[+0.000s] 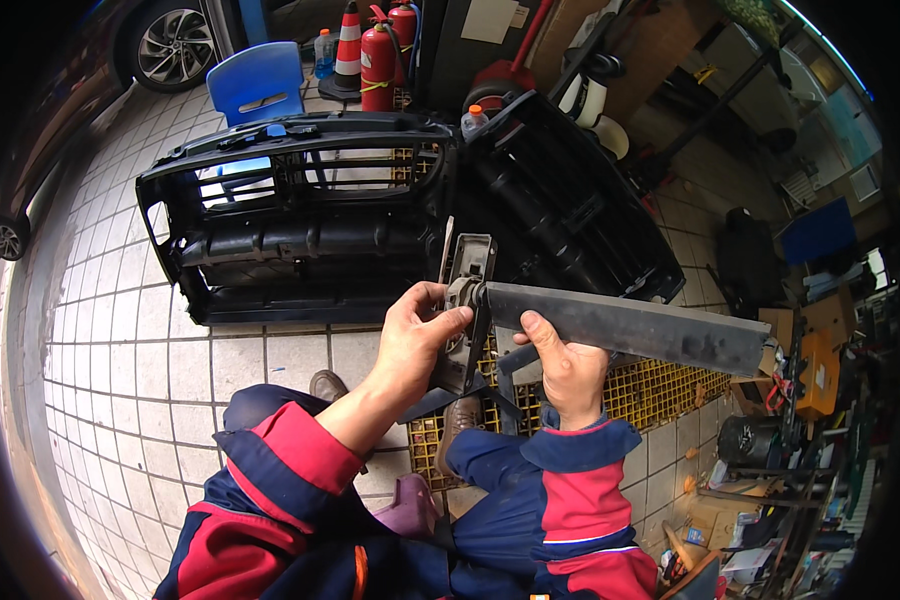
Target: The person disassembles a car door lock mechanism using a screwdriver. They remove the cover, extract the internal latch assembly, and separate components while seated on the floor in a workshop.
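Note:
My left hand (400, 345) is closed on a narrow, upright dark bracket (473, 258) with a recessed end, its thumb and fingers pinching near a pivot-like joint. From that joint a long, flat dark-grey slat (635, 328) reaches out to the right, tilting slightly downward. Around the slat's lower edge my right hand (572, 380) is closed, thumb lying across its face and the other fingers mostly hidden behind. Just beyond my hands stands a large black plastic car front frame (305, 245) with crossbars. A second black frame (570, 220) leans at an angle beside it.
A blue chair (257, 80) stands behind the frames, near a striped traffic cone (348, 50) and red fire extinguishers (378, 65). Yellow floor grating (660, 395) runs below my right hand. Cluttered boxes and tools line the right side, including an orange case (820, 375). Car wheels show at left.

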Demonstrator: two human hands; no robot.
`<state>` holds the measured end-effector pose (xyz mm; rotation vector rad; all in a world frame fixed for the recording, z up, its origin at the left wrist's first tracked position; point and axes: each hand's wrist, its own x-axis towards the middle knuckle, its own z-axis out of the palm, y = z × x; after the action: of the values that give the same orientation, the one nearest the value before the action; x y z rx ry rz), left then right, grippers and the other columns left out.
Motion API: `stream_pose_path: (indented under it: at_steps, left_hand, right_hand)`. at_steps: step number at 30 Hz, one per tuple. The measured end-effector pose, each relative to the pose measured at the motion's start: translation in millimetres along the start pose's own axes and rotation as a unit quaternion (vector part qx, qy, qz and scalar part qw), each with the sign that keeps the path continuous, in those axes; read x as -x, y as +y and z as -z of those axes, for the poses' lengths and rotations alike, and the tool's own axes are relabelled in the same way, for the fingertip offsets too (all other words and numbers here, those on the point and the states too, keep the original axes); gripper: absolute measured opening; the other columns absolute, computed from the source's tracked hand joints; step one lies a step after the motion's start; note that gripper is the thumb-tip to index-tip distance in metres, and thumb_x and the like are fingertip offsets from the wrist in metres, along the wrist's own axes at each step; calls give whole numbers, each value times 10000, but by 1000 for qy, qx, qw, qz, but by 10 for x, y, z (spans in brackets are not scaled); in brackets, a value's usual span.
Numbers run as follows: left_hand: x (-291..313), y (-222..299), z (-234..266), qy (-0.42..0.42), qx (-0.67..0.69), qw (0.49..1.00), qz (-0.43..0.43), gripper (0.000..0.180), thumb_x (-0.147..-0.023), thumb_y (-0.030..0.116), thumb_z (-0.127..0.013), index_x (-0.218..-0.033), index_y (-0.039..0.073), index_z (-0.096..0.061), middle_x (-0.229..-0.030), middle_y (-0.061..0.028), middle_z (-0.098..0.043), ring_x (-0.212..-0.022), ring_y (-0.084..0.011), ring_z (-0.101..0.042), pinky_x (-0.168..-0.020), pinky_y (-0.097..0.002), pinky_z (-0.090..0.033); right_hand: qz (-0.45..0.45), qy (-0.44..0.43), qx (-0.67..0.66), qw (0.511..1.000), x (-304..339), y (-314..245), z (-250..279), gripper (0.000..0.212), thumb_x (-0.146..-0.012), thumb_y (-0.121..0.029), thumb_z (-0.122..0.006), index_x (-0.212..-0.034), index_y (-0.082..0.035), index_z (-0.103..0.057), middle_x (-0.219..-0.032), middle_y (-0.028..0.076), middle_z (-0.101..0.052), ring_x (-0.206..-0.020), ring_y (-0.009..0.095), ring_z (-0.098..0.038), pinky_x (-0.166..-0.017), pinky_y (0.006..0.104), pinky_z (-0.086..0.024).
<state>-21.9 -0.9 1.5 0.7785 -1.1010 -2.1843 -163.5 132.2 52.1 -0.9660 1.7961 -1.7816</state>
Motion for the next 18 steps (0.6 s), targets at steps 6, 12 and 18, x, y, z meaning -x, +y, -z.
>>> stream_pose_path:
  at_steps: [6, 12, 18]
  left_hand:
    - [28, 30, -29, 6, -11, 1000, -11, 329, -939, 100, -798, -1208, 5, -635, -1057, -40, -711, -932, -106, -660, -859, -270, -530]
    - [15, 44, -9, -7, -35, 999, -2, 325, -928, 87, -822, -1178, 8, -631, -1025, -32, -716, -933, -101, -661, -862, -270, -527]
    - [-9, 5, -4, -2, -51, 999, 1, 326, -927, 100, -822, -1168, -2, -628, -1011, -39, -716, -899, -94, -655, -825, -257, -531]
  right_hand:
    - [12, -8, 2, 1000, -3, 29, 25, 131, -984, -25, -770, -1091, 41, -731, -999, 83, -756, -864, 169, -722, -795, 299, -603]
    - [1, -29, 30, 999, -58, 62, 170, 153, -972, -67, -805, -1081, 25, -750, -943, 50, -758, -841, 149, -703, -797, 287, -568]
    - [-13, -1, -46, 999, -60, 74, 153, 178, -973, -58, -787, -1114, 41, -742, -1001, 91, -763, -875, 180, -722, -813, 306, -584]
